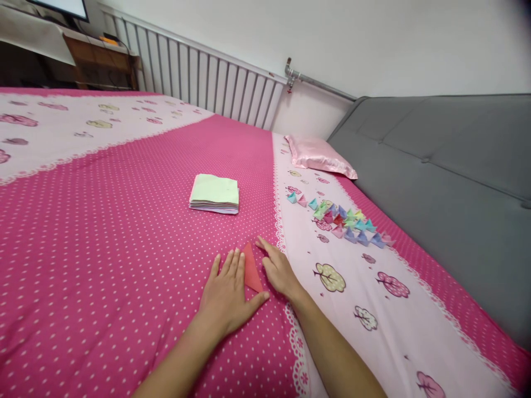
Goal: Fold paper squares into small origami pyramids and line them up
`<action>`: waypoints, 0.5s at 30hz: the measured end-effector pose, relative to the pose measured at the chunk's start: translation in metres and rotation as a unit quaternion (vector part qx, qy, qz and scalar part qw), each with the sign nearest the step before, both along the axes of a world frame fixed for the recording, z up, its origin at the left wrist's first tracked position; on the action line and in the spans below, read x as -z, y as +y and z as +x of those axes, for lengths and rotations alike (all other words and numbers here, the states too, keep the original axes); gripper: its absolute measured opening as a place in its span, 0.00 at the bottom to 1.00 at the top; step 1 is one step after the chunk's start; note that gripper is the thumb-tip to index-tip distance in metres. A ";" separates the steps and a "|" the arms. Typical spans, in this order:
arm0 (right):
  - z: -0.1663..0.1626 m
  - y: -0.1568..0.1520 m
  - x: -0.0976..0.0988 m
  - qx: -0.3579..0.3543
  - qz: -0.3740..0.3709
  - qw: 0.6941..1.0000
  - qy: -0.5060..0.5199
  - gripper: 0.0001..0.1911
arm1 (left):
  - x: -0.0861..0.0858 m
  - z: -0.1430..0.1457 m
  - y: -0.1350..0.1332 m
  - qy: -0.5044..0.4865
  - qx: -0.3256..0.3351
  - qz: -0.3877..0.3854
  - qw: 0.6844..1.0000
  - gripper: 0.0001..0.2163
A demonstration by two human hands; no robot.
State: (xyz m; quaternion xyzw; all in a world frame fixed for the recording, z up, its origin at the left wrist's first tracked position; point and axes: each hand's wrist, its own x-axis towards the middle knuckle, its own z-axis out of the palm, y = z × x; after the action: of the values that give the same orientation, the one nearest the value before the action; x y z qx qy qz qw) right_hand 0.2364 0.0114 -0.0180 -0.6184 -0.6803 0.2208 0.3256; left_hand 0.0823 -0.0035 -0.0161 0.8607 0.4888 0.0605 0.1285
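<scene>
A folded red sheet of paper (251,270), triangular in shape, lies on the pink dotted bedspread between my hands. Flat on the bed, my left hand (226,290) has its fingers stretched out along the paper's left side, and its thumb reaches to the lower corner. My right hand (279,270) rests just to the right of the paper, with the index finger extended and the thumb apart from it. Nothing shows in its grasp. Beyond the hands sits a stack of square paper sheets (214,190), pale green on top.
Several small folded paper boats (338,218) in mixed colours stand in rows at the right. A pink pillow (319,155) lies by the grey headboard (440,160). A white radiator (207,77) runs along the wall, and a desk (97,55) stands at the far left.
</scene>
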 end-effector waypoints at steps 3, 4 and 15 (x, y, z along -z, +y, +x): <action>0.002 0.001 0.002 0.012 0.000 0.998 0.055 0.30 | 0.002 -0.001 0.001 -0.020 -0.002 0.001 1.000 0.43; 0.002 0.001 0.003 0.013 -0.006 0.998 0.067 0.30 | 0.002 -0.001 0.001 -0.027 -0.003 0.002 1.000 0.42; 0.002 0.005 0.014 -0.004 -0.062 0.969 0.241 0.28 | -0.001 -0.002 0.003 -0.059 -0.019 -0.025 0.998 0.40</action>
State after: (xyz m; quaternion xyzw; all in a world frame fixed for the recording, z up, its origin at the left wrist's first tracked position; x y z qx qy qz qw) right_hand 0.2388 0.0162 -0.0323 -0.5635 -0.5693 0.4064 0.4396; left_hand 0.0804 0.0000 -0.0147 0.8429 0.4979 0.1017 0.1772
